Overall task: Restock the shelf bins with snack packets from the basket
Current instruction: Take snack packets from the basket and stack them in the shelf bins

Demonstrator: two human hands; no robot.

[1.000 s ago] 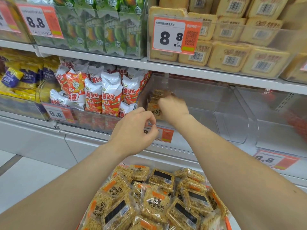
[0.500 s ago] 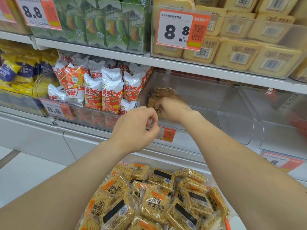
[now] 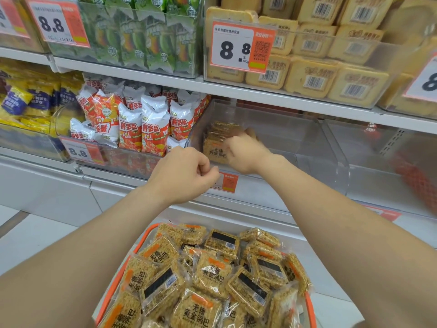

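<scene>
The right hand (image 3: pixel 241 151) grips rice-crust packets (image 3: pixel 216 143) standing at the left end of the clear bin (image 3: pixel 307 138), the left hand (image 3: pixel 186 176) curled empty; likely light and brittle, they are best held by flat faces.

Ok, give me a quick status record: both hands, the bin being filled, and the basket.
left hand: fingers curled, nothing visible in them, hovering in front of the bin's front edge
right hand: reaching into the clear bin, on the stacked packets; grip too blurred to tell
clear bin: stacked packets standing upright at its left end only
basket: heaped with loose packets of the same kind
</scene>
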